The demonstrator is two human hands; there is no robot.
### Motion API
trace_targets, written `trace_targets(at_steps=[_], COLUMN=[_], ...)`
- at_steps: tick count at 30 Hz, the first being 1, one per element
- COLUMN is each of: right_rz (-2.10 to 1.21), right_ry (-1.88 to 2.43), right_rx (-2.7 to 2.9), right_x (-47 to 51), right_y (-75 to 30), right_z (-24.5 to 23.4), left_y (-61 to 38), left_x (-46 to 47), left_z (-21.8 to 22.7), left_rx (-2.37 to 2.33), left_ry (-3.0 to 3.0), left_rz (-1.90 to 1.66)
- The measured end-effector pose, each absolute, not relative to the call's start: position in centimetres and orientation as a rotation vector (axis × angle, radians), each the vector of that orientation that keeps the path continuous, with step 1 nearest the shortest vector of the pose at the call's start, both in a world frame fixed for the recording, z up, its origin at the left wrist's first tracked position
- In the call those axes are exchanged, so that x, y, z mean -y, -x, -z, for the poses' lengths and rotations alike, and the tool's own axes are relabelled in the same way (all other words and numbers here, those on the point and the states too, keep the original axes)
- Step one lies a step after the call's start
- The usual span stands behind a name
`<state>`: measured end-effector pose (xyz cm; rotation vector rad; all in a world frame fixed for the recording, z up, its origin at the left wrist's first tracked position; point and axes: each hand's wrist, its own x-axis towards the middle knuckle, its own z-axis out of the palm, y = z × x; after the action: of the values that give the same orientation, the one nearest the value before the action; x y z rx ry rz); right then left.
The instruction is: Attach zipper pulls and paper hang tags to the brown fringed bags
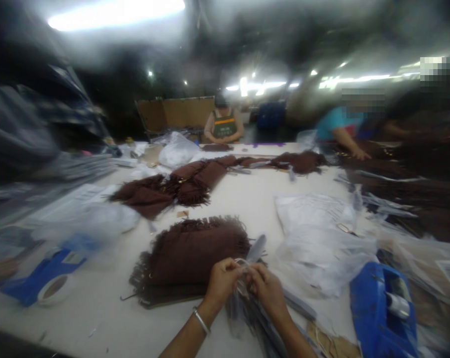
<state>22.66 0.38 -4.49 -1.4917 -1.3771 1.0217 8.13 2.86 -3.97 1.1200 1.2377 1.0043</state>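
My left hand (pixel 223 281), with a silver bangle on the wrist, pinches a thin white cord loop (pixel 241 260). Close against it, my right hand (pixel 266 287) is closed on the same loop. Grey and clear plastic strips (pixel 236 311) hang below my fingers; how they join the cord is blurred. A flat grey strip (pixel 257 247) sticks up just beyond the fingertips. Left of and behind my hands lies a folded dark brown fringed cloth (pixel 198 248), apart from my grip. What sits between my fingertips is partly hidden.
Blue tape dispensers stand at right (pixel 366 308) and left (pixel 42 278), the left beside a tape roll (pixel 55 288). White plastic bags (pixel 317 243) lie at right. More brown fringed cloths (pixel 198 179) spread across the white table (pixel 250 199). People work at the far side and right; another hand (pixel 1 272) shows left.
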Motion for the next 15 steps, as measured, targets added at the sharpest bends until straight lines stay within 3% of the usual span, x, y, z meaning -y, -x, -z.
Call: trace_targets(at_steps=[5, 15], right_rz=[-0.82, -0.621], right_ry=[1.558, 1.498], right_rx=[1.595, 1.992], right_x=[-0.9, 0.1], right_y=[-22.8, -24.3], right_z=[4.7, 4.9], left_y=[-7.5, -5.2], left_x=[-2.5, -4.0], left_z=[3.0, 2.4], left_rx=[-1.048, -0.814], left_ry=[-1.211, -1.153], left_rz=[-0.962, -0.424])
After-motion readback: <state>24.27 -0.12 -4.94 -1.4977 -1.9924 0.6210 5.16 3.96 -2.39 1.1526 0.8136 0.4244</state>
